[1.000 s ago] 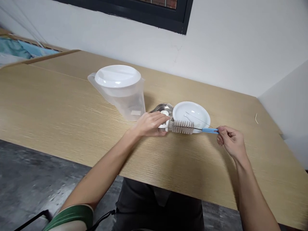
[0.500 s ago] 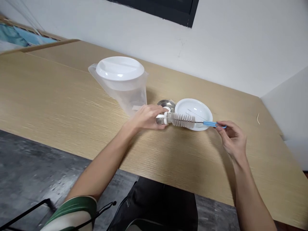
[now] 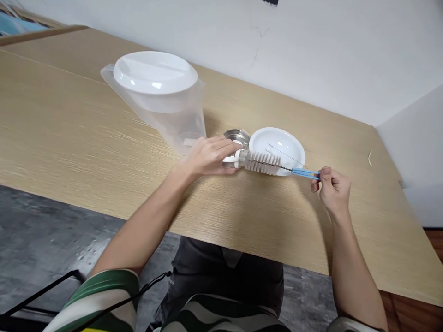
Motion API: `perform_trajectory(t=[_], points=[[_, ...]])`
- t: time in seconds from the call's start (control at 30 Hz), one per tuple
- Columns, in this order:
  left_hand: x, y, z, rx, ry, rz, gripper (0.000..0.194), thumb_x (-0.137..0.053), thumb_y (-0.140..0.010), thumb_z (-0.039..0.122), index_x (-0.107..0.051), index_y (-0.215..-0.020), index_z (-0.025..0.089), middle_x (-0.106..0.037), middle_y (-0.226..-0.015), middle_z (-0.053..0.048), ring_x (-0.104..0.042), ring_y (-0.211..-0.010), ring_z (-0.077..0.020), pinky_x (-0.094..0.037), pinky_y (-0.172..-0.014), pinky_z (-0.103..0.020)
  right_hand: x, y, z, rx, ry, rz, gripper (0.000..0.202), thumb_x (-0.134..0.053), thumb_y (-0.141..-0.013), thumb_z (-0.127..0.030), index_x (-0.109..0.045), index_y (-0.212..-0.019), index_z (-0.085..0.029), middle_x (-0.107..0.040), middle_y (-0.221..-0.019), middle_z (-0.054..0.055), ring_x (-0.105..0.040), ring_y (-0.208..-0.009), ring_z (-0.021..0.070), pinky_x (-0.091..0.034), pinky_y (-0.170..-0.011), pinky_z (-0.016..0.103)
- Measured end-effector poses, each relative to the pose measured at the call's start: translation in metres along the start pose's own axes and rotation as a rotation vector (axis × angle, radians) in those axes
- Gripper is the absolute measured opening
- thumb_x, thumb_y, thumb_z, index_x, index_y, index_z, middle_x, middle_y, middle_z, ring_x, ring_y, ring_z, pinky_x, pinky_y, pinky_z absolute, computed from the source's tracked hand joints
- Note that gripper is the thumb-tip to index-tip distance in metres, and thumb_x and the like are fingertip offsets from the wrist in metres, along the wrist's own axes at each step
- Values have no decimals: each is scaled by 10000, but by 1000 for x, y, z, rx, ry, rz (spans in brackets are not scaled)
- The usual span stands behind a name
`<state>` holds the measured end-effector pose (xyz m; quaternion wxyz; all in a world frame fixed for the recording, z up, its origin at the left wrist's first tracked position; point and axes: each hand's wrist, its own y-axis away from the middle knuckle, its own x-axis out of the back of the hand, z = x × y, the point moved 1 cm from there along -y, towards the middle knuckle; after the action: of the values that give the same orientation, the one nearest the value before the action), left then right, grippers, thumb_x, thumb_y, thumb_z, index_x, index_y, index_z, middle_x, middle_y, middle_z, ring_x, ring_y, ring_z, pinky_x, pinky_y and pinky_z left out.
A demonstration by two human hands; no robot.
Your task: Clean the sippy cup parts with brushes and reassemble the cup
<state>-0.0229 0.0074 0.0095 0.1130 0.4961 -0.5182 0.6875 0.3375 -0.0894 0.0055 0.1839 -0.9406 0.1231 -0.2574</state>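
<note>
Nearest you, your striped sleeves run off the lower edge. Your left hand (image 3: 214, 156) is curled around a small white-collared container (image 3: 232, 161), covering most of it; how deep the bristle tip sits inside, you cannot tell. Your right hand (image 3: 335, 186) pinches the looped blue handle of the brush (image 3: 263, 163), whose pale bristles ring a twisted wire above the wood-grain tabletop (image 3: 221, 207). Behind it, the glossy white bowl (image 3: 294, 147) is partly covered; a thin wire crosses it. The shiny metal dish (image 3: 236, 134) beside it is half hidden by your fingers. Farther left stands the translucent plastic pitcher (image 3: 173, 115) with its smooth white lid (image 3: 155, 69). The dark window frame (image 3: 272, 2), much larger in view a second ago, now shows only a corner.
</note>
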Motion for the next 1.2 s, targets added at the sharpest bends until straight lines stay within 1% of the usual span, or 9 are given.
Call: perform_trajectory(t=[0.1,0.17,0.23,0.47,0.67,0.8,0.9,1.0,1.2], points=[[0,1,-3,28,38,1,368,-684,-893,422,-715,-1182,197,-794,-999,-56,-728,-836,-185,-538,-690,-278,0,-2,-3,68,-97,57,376,-704,-929,-593,-696,-928,-217,-621,-650,-7,-562,-524,136,-453,-476,284],[0,3,-6,47,54,8,389,-704,-877,432,-714,-1182,192,-790,-988,-59,-728,-838,-191,-539,-700,-281,-2,-2,-4,116,-133,83,364,-814,-872,-458,-695,-1136,-237,-677,-779,-1,-611,-576,136,-494,-488,280],[0,4,-9,47,63,6,414,-711,-867,448,-712,-1188,188,-788,-982,-60,-731,-850,-197,-539,-707,-281,-5,-2,-4,149,-143,92,378,-841,-854,-336,-685,-1190,-259,-721,-882,14,-662,-633,141,-538,-509,278],[1,4,-5,13,54,-16,404,-700,-878,429,-698,-1197,181,-792,-1015,-60,-753,-900,-195,-540,-711,-268,-8,-1,-7,131,-177,162,294,-836,-856,-331,-711,-1109,-247,-762,-896,28,-698,-597,152,-596,-507,300],[2,5,-6,8,58,-11,409,-698,-887,436,-699,-1207,181,-795,-1010,-61,-752,-896,-188,-549,-723,-265,-2,3,1,22,-108,64,231,-778,-915,-443,-748,-908,-214,-710,-686,12,-649,-541,151,-556,-517,297],[3,4,-5,9,54,-20,416,-702,-892,434,-695,-1223,182,-796,-1047,-63,-751,-903,-187,-548,-719,-265,0,3,3,38,-24,-3,467,-633,-1009,-494,-641,-642,-206,-594,-554,7,-548,-496,127,-454,-476,273],[4,4,-5,7,78,1,405,-695,-892,426,-696,-1213,179,-793,-1021,-59,-752,-889,-188,-551,-725,-269,-1,2,1,66,-101,24,243,-708,-970,-449,-748,-918,-214,-666,-677,5,-611,-550,141,-497,-500,280],[5,4,-7,25,108,6,409,-685,-890,438,-696,-1203,176,-791,-1007,-60,-754,-886,-195,-553,-736,-274,-4,-1,0,92,-200,88,366,-837,-865,-367,-716,-1192,-256,-729,-862,11,-691,-632,164,-570,-524,303],[5,4,-8,45,111,-13,418,-698,-875,431,-693,-1206,176,-791,-1026,-65,-755,-904,-206,-554,-740,-284,-8,0,2,22,-205,112,273,-806,-888,-455,-719,-975,-211,-721,-724,10,-695,-584,179,-604,-561,335]])
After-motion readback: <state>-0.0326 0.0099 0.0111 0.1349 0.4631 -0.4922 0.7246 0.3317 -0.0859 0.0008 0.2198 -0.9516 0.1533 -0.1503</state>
